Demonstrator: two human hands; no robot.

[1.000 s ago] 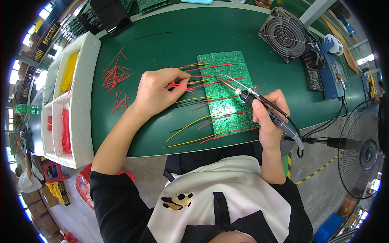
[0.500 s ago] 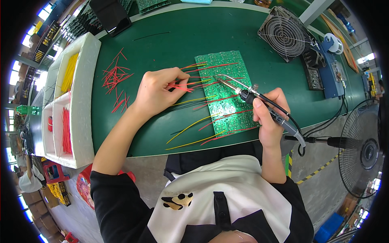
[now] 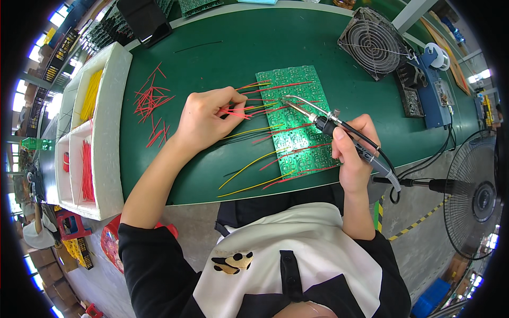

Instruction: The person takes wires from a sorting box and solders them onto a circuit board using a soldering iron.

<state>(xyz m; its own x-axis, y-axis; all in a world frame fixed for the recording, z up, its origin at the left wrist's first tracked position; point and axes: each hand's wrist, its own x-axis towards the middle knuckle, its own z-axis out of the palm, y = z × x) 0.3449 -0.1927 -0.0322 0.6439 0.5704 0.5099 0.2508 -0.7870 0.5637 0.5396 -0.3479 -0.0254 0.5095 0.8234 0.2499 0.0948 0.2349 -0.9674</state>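
Observation:
A green circuit board panel (image 3: pixel 310 139) lies on the green-topped table, with red, yellow and black wires running from it. My left hand (image 3: pixel 209 116) is closed at the panel's left edge, pinching several short red wires (image 3: pixel 233 112). One of these reaches over the panel toward the tip of the iron. In my right hand (image 3: pixel 354 153) is a soldering iron (image 3: pixel 326 125) with a thin metal feed tube beside its tip. The tip is at the upper part of the panel; whether it touches a pad I cannot tell. A yellow wire (image 3: pixel 244 168) sticks out left of the panel.
Loose red wires (image 3: pixel 151 100) lie left of my hand. Beyond them stands a white foam box (image 3: pixel 112 132) holding yellow and red wires. A metal fan (image 3: pixel 368 42) and a blue solder feeder (image 3: pixel 432 98) stand at the far right, cables trailing from it. A black device (image 3: pixel 143 21) lies far left.
The panel and its wires have shifted very slightly to the right. Both hands keep nearly the same place and hold.

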